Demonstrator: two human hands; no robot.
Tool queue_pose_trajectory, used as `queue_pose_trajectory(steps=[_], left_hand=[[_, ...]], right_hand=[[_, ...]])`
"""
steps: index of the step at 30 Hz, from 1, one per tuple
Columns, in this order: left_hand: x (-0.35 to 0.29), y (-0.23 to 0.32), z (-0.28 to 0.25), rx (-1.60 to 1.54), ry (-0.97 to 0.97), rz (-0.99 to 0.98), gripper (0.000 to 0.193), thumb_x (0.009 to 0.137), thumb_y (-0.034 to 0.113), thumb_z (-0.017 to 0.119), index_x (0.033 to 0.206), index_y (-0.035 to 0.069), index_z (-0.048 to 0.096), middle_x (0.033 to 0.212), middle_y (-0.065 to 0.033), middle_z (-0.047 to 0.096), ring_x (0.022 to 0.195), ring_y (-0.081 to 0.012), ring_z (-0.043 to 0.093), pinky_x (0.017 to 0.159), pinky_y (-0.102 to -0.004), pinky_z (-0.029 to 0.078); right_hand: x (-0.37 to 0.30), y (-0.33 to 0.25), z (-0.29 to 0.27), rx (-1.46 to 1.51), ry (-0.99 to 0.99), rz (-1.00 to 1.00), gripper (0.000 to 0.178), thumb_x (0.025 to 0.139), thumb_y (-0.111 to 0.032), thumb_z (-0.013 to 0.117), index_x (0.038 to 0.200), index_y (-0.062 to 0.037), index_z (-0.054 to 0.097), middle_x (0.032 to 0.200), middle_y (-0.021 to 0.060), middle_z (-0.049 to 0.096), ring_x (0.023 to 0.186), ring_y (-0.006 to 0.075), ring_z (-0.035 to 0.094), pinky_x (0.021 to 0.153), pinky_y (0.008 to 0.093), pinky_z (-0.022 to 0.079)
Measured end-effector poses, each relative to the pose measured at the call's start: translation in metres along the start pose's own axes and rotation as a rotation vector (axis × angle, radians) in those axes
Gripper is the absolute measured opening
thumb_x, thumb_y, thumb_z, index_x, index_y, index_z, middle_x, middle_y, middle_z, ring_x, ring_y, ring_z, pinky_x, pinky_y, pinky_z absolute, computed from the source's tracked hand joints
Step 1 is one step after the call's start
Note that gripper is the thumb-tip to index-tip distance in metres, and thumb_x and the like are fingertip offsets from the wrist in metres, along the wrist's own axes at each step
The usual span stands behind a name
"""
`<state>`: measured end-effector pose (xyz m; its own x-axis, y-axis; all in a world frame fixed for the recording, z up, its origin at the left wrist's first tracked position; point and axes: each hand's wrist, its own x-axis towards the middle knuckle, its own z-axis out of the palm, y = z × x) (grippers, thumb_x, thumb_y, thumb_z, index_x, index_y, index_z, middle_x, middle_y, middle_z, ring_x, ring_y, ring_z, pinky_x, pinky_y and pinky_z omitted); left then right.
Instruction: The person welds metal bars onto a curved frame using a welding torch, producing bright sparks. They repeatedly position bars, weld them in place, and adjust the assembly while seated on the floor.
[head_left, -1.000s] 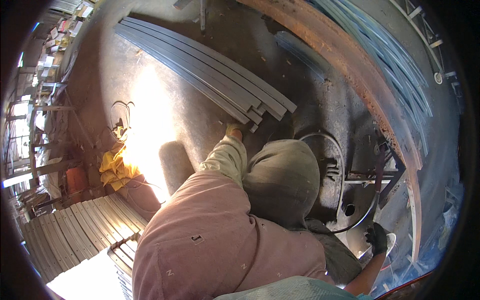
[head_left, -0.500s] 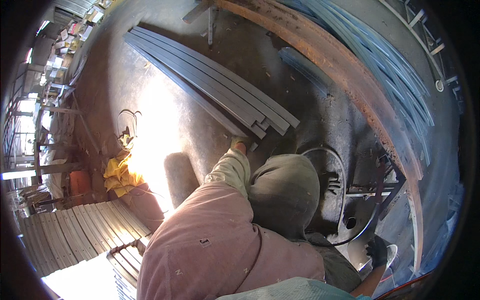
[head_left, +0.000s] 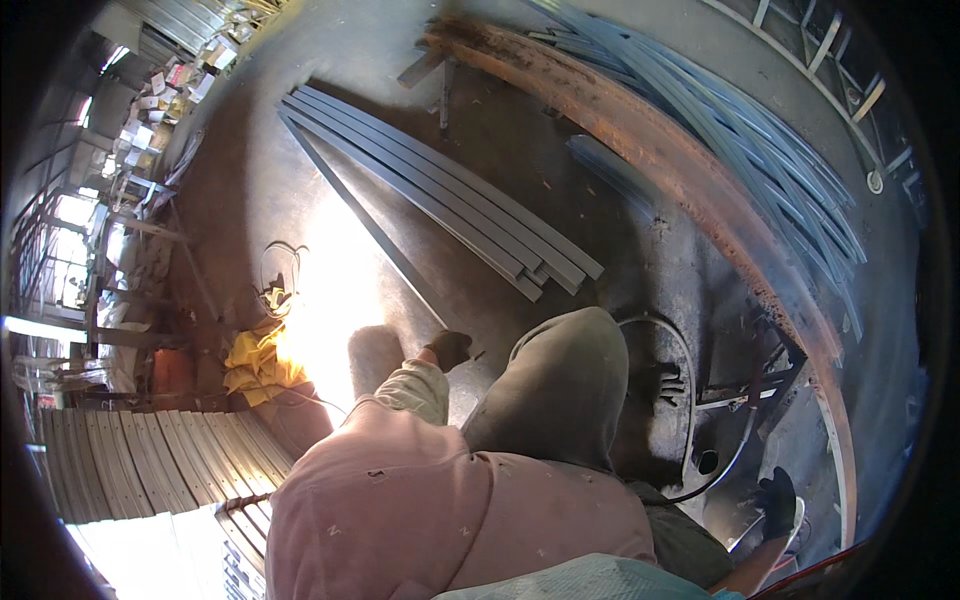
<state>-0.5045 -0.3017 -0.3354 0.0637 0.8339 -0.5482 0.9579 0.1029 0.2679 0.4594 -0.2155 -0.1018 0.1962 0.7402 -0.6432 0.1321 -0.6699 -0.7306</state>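
Observation:
My left hand (head_left: 450,349), in a dark glove, is closed on the near end of a long, narrow grey metal bar (head_left: 372,232). The bar slants away to the far left, and its far end meets the stack of grey metal bars (head_left: 430,185) on the floor. On the lower right, my right hand (head_left: 778,503), also dark-gloved, has its fingers apart beside a pale curved rim (head_left: 797,522). Nothing shows clearly in its grasp. My bent knee (head_left: 570,375) stands between the hands.
A rusty beam (head_left: 640,135) curves along the right, with bluish metal strips (head_left: 745,140) behind it. A hose (head_left: 690,370) loops beside my knee. Yellow cloth (head_left: 262,360) lies left, near ribbed metal panels (head_left: 160,460). A dark finger-shaped patch (head_left: 670,385) marks the floor.
My left hand has drawn the bar's near end left and toward me, widening its gap from the stack. My right hand has shifted slightly to the right.

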Motion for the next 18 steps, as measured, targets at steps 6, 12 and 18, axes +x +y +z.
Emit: queue_pose_trajectory(steps=[6,12,18], left_hand=[[-0.032,0.048,-0.083,-0.064,0.227,-0.095,0.044,0.105,0.045,0.076,0.119,0.004,0.085,0.121,-0.0223,0.084,0.117,-0.0429,0.079,0.107,-0.0499,0.062],[-0.047,0.143,-0.214,0.087,0.841,0.062,0.051,0.113,0.054,0.069,0.102,0.008,0.086,0.093,-0.0223,0.082,0.092,-0.0431,0.08,0.091,-0.0513,0.064],[-0.059,0.212,-0.282,-2.489,0.295,0.518,0.029,0.111,0.03,0.071,0.114,0.002,0.078,0.124,-0.0228,0.08,0.125,-0.0382,0.075,0.119,-0.0481,0.056]], right_hand=[[-0.009,-0.027,0.016,-0.059,0.031,-0.113,0.059,0.118,-0.036,0.067,0.171,-0.0123,0.061,0.126,0.0136,0.081,0.081,0.0166,0.072,0.07,0.0305,0.056],[-0.034,-0.09,0.072,-0.206,-0.049,-0.331,0.059,0.118,-0.034,0.067,0.171,-0.0096,0.062,0.132,0.0066,0.081,0.097,0.0121,0.072,0.082,0.0282,0.056],[-0.138,-0.165,0.205,-0.364,-0.216,-0.739,0.048,0.12,-0.012,0.069,0.166,0.0002,0.063,0.153,0.0123,0.075,0.141,0.0219,0.069,0.119,0.0376,0.056]])
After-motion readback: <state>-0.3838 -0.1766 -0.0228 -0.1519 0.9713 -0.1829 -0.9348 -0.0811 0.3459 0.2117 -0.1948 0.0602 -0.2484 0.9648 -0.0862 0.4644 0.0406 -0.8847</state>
